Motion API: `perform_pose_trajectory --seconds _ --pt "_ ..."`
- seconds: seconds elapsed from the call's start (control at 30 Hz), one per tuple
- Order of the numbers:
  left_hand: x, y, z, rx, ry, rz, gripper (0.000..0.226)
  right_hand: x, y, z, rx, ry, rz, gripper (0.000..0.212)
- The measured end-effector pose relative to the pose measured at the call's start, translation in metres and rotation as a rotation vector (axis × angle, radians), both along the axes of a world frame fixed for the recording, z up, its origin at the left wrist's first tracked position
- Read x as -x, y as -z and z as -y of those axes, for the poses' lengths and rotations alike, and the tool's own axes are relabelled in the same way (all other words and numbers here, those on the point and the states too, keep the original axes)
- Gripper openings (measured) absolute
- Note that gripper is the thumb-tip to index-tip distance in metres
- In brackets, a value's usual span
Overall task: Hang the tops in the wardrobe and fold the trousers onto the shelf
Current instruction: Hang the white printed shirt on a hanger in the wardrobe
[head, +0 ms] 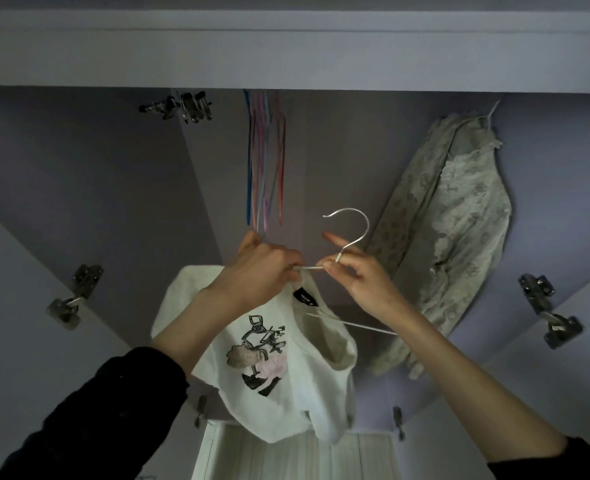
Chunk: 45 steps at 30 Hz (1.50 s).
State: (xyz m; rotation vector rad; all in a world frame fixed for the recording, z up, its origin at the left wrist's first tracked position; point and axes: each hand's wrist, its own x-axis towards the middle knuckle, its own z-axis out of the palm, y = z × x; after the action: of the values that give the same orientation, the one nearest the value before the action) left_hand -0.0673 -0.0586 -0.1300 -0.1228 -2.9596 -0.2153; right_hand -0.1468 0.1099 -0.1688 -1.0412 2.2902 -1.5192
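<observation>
At mid-frame the left hand (259,268) grips the collar of a white printed top (286,368) together with the wire hanger (347,237), while the right hand (356,275) pinches the hanger's neck just below its hook, forefinger pointing out. The top droops below both hands, half on the hanger. At upper right a pale floral garment (453,244) hangs in the wardrobe (79,168), and coloured hangers (266,157) dangle at upper centre.

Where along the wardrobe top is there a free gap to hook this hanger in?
Free gap: between the coloured hangers and the floral garment, above the white hanger's hook. The floral garment crowds the right. The rail itself is hidden.
</observation>
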Motion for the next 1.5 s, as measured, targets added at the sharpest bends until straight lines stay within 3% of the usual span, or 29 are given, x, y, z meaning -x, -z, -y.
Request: perform_pose_trajectory --seconds 0.13,0.2,0.3,0.37,0.5,0.57,0.63,0.73,0.87,1.0,1.07,1.17,1.27,1.5 --pt "-0.003 0.003 0.007 -0.007 -0.099 -0.08 0.018 0.004 -0.001 -0.001 0.024 0.198 -0.494 0.03" --pt "-0.005 0.004 0.012 -0.027 -0.141 -0.119 0.017 -0.005 0.001 -0.009 0.099 0.305 -0.739 0.026" --pt "-0.008 0.003 0.018 -0.044 -0.19 -0.173 0.015 -0.032 0.033 -0.014 0.035 0.243 -0.92 0.027" --pt "-0.01 0.003 0.018 -0.068 -0.194 -0.214 0.015 -0.045 0.065 -0.013 -0.153 0.247 -0.809 0.03" --pt "-0.021 -0.002 0.015 -0.077 -0.173 -0.288 0.013 -0.044 0.091 0.0 -0.695 0.246 -0.148 0.073" --pt "-0.027 -0.005 0.017 -0.076 -0.169 -0.317 0.013 -0.042 0.093 0.008 -0.795 0.213 -0.063 0.058" --pt "-0.033 -0.007 0.025 -0.102 -0.199 -0.335 0.014 -0.038 0.092 0.01 -0.807 0.226 -0.026 0.036" --pt "-0.044 -0.006 0.041 -0.162 -0.264 -0.304 0.024 -0.018 0.087 -0.002 -0.719 0.282 0.222 0.025" --pt "-0.053 0.008 0.048 -0.234 -0.345 -0.262 0.026 0.017 0.057 -0.028 -0.262 0.451 0.738 0.006" --pt "-0.054 0.014 0.048 -0.213 -0.306 -0.277 0.023 0.046 0.02 -0.045 -0.183 0.498 0.737 0.027" --pt "-0.055 0.011 0.049 -0.198 -0.262 -0.284 0.015 0.05 0.005 -0.046 -0.169 0.484 0.719 0.024" --pt "-0.056 0.009 0.053 -0.186 -0.222 -0.292 0.021 0.053 -0.01 -0.046 -0.15 0.445 0.665 0.02" --pt "-0.055 0.011 0.051 -0.349 -0.271 -0.24 0.007 0.055 -0.024 -0.043 -0.137 0.409 0.626 0.013" --pt "-0.049 0.016 0.036 -0.467 -0.258 -0.257 0.025 0.054 -0.042 -0.046 -0.015 0.34 0.742 0.019"
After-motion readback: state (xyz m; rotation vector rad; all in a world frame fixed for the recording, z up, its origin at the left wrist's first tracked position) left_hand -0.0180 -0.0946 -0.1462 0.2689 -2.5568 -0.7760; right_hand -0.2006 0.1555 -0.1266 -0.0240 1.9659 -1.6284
